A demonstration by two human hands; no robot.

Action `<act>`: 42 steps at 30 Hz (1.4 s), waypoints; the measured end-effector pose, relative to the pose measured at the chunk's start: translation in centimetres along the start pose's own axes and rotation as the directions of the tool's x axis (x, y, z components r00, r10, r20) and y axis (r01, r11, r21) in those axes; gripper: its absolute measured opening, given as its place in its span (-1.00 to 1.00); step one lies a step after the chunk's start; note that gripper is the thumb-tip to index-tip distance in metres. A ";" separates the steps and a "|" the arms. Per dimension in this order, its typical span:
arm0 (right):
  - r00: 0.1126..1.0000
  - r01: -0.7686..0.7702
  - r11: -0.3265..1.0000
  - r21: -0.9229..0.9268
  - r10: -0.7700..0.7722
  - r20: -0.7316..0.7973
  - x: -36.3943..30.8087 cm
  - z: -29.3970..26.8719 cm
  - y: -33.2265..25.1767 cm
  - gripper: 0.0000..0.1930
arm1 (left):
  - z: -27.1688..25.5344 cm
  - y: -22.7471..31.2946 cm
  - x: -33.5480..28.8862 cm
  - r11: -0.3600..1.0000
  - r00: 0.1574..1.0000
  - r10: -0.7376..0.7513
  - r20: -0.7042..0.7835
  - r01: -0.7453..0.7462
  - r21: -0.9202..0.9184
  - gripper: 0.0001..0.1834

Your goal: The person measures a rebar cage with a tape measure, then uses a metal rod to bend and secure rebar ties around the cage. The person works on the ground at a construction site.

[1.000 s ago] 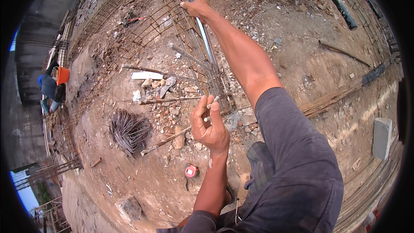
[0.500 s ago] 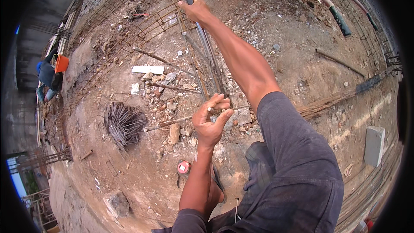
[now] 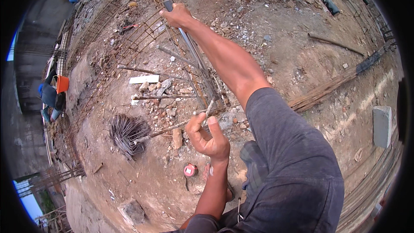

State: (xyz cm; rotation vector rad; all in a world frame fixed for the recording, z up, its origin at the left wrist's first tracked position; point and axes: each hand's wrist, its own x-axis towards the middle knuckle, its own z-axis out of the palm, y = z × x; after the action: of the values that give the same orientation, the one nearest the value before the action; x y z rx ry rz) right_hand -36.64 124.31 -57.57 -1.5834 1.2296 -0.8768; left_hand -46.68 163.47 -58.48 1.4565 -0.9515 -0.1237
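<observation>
My right hand is stretched far ahead, its fingers wrapped round the dark end of a long, silvery metal lever bar. The bar slants back toward me beside rusty rebar, down to dark metalwork where details are hard to make out. Nearer to me, my left hand is palm up with its fingers curled. A short piece of thin steel rod shows at its fingertips; the rest of the rod is hidden by the fingers. Rusty bars stick out leftward from the metalwork.
A pile of bent steel stirrups lies left of my left hand, and a red tape measure lies below it. Rebar cages stretch across the far left. A person with an orange bucket is at the left. A timber beam lies right.
My right hand and the lever bar's far end have shifted leftward in the picture. My left hand has turned, its fingers lower, and the rod piece now points upward. The view has shifted too.
</observation>
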 end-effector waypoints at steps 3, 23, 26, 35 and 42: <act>0.996 -0.004 0.997 0.080 -0.003 0.090 -0.8 -0.2 -0.2 -0.43 | 0.3 0.3 0.0 0.995 0.999 -0.046 -0.024 0.044 -0.088 -0.85; 0.963 0.266 0.928 0.260 -0.271 -0.016 -14.7 -4.6 -3.7 -0.35 | -2.2 0.3 -9.1 0.993 0.988 -0.006 0.157 0.024 -0.116 -0.62; 0.975 0.202 0.940 0.276 -0.221 0.038 -16.8 -5.9 -4.0 -0.39 | -2.7 -0.4 -10.0 0.994 0.983 0.059 0.173 -0.042 -0.099 -0.62; 0.973 0.066 0.962 0.266 -0.003 -0.230 -7.3 -6.5 3.1 -0.19 | -0.5 1.1 -4.4 0.976 0.986 0.042 0.160 -0.006 -0.218 -0.63; 0.963 -0.054 0.985 0.167 0.095 -0.250 -4.8 -3.9 7.8 -0.11 | -0.2 0.6 -3.9 0.977 0.988 0.060 0.143 -0.029 -0.210 -0.59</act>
State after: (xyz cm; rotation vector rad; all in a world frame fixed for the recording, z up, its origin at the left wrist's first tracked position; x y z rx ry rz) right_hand -43.83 127.39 -63.72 -1.3174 1.3548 -1.1293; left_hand -49.35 166.03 -59.76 1.2452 -1.0592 -0.2936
